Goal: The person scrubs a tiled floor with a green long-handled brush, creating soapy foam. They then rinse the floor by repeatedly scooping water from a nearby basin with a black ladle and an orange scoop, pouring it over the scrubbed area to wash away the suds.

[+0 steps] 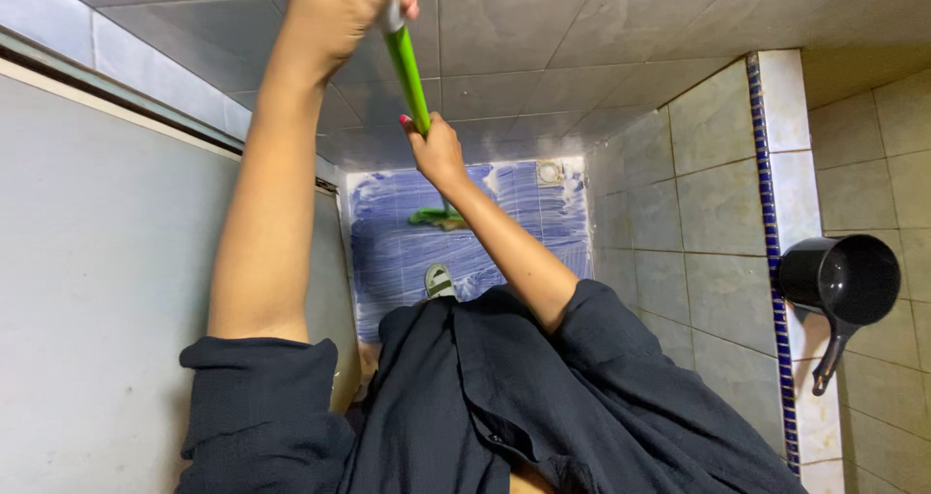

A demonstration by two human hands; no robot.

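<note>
Currently, the left hand (335,9) and right hand (436,150) are both grasping the green brush handle (409,77), its head (438,219) resting on the soapy blue tiled floor (514,232).

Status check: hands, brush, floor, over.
Left hand and right hand grip green brush handle. Brush head on soapy blue floor. Own sandalled foot close behind.

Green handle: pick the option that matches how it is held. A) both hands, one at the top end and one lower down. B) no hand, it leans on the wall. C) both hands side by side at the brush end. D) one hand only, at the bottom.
A: the left hand wraps the top end of the green handle, and the right hand grips it lower down, above the brush head on the soapy blue floor.
</note>
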